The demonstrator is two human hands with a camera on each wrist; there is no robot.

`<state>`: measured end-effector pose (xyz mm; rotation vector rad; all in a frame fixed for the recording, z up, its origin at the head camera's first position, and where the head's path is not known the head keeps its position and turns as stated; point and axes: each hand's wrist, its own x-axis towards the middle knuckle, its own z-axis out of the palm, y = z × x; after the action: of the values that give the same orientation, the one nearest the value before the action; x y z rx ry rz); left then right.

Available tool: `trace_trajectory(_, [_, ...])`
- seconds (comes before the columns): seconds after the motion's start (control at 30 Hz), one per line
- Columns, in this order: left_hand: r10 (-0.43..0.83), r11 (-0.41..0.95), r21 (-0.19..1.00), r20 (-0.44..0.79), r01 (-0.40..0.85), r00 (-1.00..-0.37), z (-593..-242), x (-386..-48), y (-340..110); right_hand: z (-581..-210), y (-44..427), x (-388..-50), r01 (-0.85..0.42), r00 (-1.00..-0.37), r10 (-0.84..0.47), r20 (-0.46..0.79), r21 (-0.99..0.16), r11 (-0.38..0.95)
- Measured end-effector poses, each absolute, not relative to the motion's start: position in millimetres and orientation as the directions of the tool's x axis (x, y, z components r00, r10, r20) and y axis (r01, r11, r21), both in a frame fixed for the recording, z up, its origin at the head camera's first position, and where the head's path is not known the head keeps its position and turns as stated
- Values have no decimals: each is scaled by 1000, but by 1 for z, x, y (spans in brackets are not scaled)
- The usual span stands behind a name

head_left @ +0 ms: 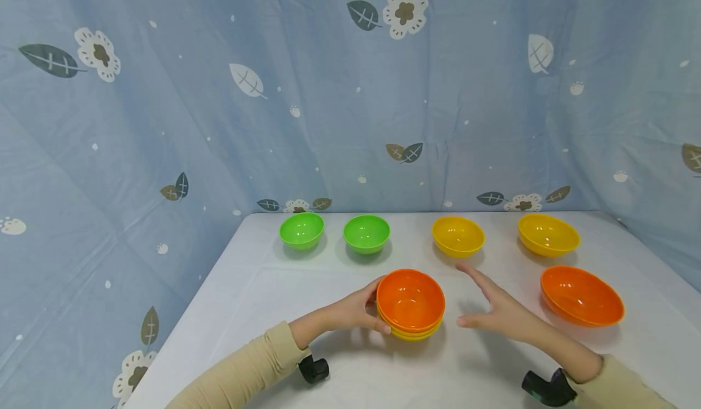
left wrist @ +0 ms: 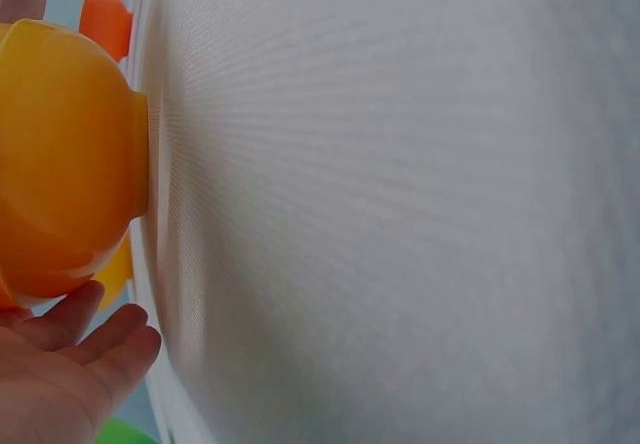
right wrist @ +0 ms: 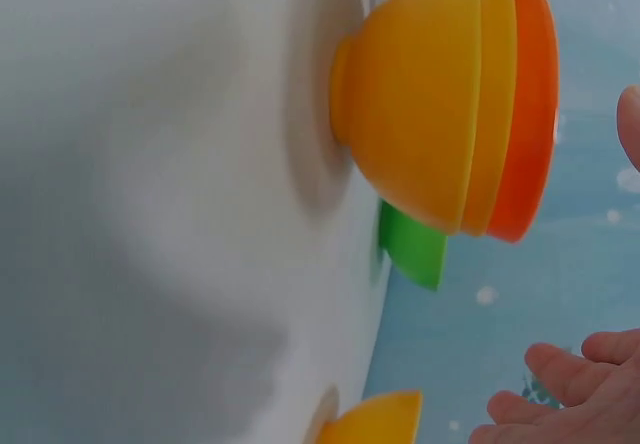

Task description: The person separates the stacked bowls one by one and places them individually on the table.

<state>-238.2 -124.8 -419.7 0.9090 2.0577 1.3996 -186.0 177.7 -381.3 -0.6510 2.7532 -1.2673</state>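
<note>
A stack of bowls, an orange bowl nested on top of yellow ones, sits mid-table. My left hand holds the stack's left side, thumb at the front and fingers behind. In the left wrist view the fingertips of that hand touch the underside of the yellow bowl. My right hand hovers right of the stack, thumb and fingers spread, touching nothing. The right wrist view has the right hand apart from the stacked yellow bowls and orange rim.
Along the back stand two green bowls and two yellow bowls. Another orange bowl stands at the right of the white table. A blue patterned curtain hangs behind.
</note>
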Motion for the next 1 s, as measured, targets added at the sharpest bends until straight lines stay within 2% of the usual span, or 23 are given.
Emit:
trace_trajectory(0.4, [761,229,941,-13,250,-648,-419,-239,-124,-395,159,-193,-410,-875,-453,169,-756,510])
trace_trajectory(0.73, [755,230,942,-13,246,-655,-419,-238,-124,-403,148,-194,-427,-865,-474,166,-741,518])
trace_trajectory(1.0, [759,217,944,-4,247,-651,-420,-238,-123,-407,138,-193,-378,-871,-480,101,-762,526])
